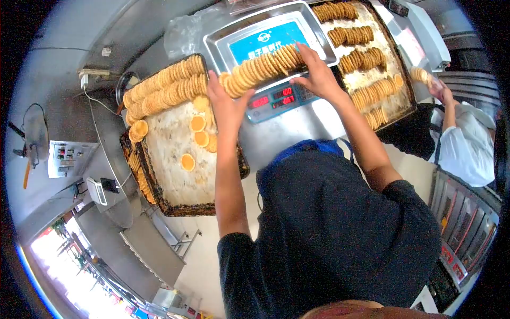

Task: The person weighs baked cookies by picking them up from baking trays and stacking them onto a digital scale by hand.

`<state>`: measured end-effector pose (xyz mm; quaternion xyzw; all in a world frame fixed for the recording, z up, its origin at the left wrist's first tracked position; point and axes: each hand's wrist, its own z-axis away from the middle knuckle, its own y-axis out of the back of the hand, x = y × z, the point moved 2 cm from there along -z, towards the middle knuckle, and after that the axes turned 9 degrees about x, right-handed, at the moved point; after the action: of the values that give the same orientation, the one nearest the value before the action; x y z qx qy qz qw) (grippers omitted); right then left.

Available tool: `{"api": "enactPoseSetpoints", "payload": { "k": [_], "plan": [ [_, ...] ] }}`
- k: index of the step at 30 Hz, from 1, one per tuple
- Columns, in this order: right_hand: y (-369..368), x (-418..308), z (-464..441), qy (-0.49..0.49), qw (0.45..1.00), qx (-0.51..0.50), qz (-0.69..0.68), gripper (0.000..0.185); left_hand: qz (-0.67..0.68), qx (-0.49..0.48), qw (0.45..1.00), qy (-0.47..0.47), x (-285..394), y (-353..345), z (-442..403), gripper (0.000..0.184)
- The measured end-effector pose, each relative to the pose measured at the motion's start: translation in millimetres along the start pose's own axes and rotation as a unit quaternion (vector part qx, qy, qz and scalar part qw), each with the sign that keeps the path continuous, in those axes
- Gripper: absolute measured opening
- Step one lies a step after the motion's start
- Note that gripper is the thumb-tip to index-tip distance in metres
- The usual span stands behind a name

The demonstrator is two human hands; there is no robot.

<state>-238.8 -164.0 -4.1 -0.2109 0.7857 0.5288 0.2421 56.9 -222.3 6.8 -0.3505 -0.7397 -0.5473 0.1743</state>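
Note:
A long row of round cookies (263,68) is squeezed end to end between my two hands, over the front edge of a metal tray (218,40). My left hand (227,103) presses the row's left end, and my right hand (320,74) its right end. The tray rests on a digital scale (281,101) whose red figures are lit. To the left, a baking tray (164,183) carries stacked cookie rows (167,87) at its far side and several loose cookies (187,161) lying flat.
On the right, another baking tray (406,98) holds several cookie rows, some darker. A co-worker's hand (442,91) holds a few cookies in a clear bag beside it. A clear plastic bag (182,36) lies at the back left. More cookies (139,173) show beneath the left tray.

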Motion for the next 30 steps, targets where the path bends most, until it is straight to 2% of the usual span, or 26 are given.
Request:
{"api": "enactPoseSetpoints", "payload": {
  "k": [1,2,3,5,6,7,9,10,13,14,15,17,18,19,21,24,27,30],
  "plan": [
    [1.0,0.5,0.2,-0.004,1.0,0.005,-0.002,0.111,-0.015,0.018,1.0,0.01,2.0,5.1,1.4,0.12],
    [2.0,0.3,0.6,-0.005,1.0,0.005,0.0,0.111,0.04,-0.005,0.996,0.079,2.0,9.8,4.7,0.113],
    [3.4,-0.2,1.7,-0.006,1.0,0.01,0.0,0.111,0.043,-0.006,0.996,0.079,6.0,15.7,8.4,0.113],
    [4.6,-0.9,3.1,-0.009,1.0,0.015,0.0,0.111,0.179,0.013,0.968,0.177,9.7,25.8,18.7,0.108],
    [5.8,-2.4,4.3,-0.019,1.0,0.016,0.005,0.109,0.189,0.048,0.968,0.155,14.3,28.9,28.2,0.095],
    [6.2,-3.2,6.7,-0.03,0.999,0.016,0.01,0.108,0.19,0.046,0.968,0.157,16.8,31.7,36.6,0.095],
    [6.3,-1.3,9.2,-0.025,0.999,0.022,0.01,0.107,0.289,0.074,0.931,0.209,20.4,37.8,51.0,0.081],
    [6.3,-1.1,10.5,-0.018,0.999,0.03,0.01,0.106,0.292,0.095,0.931,0.197,18.4,37.1,61.5,0.07],
    [11.2,-7.0,11.1,-0.028,0.999,0.035,0.02,0.105,0.259,0.084,0.933,0.234,14.2,39.3,87.7,0.064],
    [14.5,-11.6,11.8,-0.023,0.997,0.061,0.03,0.095,0.278,0.106,0.923,0.243,10.7,35.6,99.3,0.047],
    [17.9,-16.4,12.8,-0.021,0.998,0.058,0.03,0.095,0.277,0.108,0.922,0.246,8.5,36.0,109.4,0.047],
    [22.9,-23.3,13.4,-0.046,0.995,0.092,-0.008,0.081,0.189,0.031,0.961,0.2,5.8,34.3,128.1,0.03],
    [23.1,-28.2,13.4,-0.031,0.989,0.135,-0.051,0.06,0.219,0.043,0.956,0.193,9.1,31.3,132.5,0.021],
    [22.9,-31.9,16.6,-0.028,0.99,0.128,-0.055,0.06,0.215,0.048,0.955,0.198,12.4,29.6,138.1,0.021],
    [21.3,-40.3,23.5,-0.053,0.979,0.162,-0.11,0.046,0.204,-0.026,0.957,0.204,19.6,27.4,147.6,0.024],
    [13.5,-56.3,28.5,-0.037,0.969,0.181,-0.163,0.029,0.237,-0.068,0.948,0.203,24.9,32.7,147.2,0.024],
    [7.9,-70.6,31.6,-0.032,0.968,0.173,-0.179,0.022,0.179,-0.039,0.96,0.21,11.2,47.7,140.4,0.023],
    [6.9,-74.2,34.7,-0.027,0.974,0.151,-0.169,0.021,0.148,0.08,0.956,0.24,-16.5,67.9,127.4,0.02]
  ]
}}
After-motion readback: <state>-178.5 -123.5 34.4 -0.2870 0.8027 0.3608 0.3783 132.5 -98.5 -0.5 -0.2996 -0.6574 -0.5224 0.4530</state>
